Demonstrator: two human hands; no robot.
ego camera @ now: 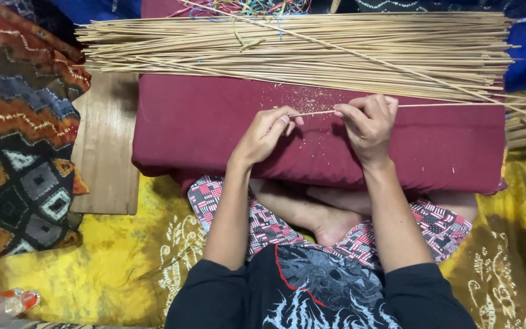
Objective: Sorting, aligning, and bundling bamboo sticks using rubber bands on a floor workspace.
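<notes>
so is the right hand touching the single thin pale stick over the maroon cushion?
Touching. Head view: right hand fingers pinch the thin pale stick.

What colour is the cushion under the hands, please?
The cushion is dark red, plain; the head view shows it best.

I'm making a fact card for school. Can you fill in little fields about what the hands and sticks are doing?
Left hand: pinches the near end of one thin stick
Right hand: grips the same stick further along
Stick: lies level across the maroon cushion
Stick pile: many pale sticks along the cushion's far edge
Crumbs: pale specks on the cushion
Beside: wooden board, yellow cloth
</notes>
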